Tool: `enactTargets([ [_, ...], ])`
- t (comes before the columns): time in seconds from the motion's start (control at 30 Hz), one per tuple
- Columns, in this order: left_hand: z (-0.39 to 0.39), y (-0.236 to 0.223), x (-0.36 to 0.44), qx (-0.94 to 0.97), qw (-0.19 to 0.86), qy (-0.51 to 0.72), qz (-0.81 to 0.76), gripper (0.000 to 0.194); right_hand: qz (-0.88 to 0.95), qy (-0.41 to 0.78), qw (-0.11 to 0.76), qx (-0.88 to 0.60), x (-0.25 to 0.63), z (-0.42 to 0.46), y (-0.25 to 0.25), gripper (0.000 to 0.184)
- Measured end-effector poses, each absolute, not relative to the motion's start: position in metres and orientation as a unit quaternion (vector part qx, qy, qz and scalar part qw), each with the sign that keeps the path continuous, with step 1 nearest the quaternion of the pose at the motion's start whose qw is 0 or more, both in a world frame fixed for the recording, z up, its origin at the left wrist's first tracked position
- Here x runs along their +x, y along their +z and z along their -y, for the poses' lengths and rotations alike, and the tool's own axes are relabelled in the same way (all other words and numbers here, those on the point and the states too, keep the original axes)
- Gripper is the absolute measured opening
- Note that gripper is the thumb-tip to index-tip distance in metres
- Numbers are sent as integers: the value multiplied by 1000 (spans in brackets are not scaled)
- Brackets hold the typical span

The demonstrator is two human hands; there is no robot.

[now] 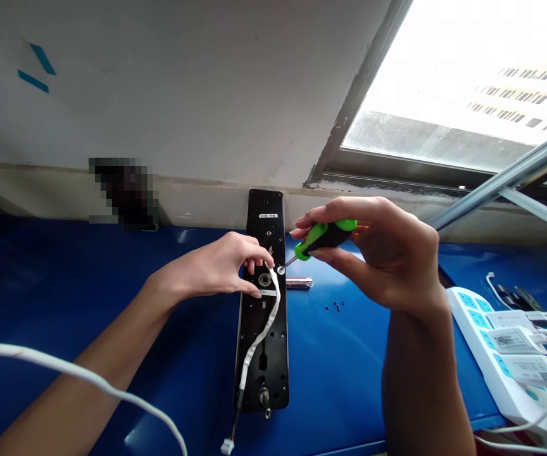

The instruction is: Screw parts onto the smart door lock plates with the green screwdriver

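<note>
A long black metal plate with a "CE 15" label lies on the blue table. My left hand rests over it with bent fingers. Its forefinger presses the upper end of a white-wrapped cable, and its thumb touches the plate beside a small metal strip. The cable runs down the plate to a white connector past its lower edge. In my right hand is a green and black screwdriver, closed in the fingers and tilted. Its tip meets a round pale washer or screw head on the plate's right edge.
Several tiny black screws lie right of the plate, near a shiny reddish cylinder. A white power strip with plugged-in adapters stands at the right. Another white cable crosses my left forearm. A pixelated dark object leans against the wall.
</note>
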State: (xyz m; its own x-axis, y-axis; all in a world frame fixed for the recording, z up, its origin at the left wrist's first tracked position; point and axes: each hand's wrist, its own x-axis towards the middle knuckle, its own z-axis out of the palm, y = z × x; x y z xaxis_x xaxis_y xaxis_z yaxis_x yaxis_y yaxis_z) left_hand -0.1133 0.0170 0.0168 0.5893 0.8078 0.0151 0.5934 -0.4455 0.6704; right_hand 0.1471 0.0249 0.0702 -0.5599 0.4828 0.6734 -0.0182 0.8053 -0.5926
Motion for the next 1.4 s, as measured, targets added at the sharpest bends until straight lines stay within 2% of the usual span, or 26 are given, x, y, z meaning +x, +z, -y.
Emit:
enactTargets([
  [0.7, -15, 16, -106, 838, 292, 171, -428, 35, 845, 231, 465, -127, 149, -31, 68, 48],
  [1.4, -15, 12, -107, 821, 307, 167, -451, 39, 840, 181, 478, -180, 149, -25, 70, 49],
])
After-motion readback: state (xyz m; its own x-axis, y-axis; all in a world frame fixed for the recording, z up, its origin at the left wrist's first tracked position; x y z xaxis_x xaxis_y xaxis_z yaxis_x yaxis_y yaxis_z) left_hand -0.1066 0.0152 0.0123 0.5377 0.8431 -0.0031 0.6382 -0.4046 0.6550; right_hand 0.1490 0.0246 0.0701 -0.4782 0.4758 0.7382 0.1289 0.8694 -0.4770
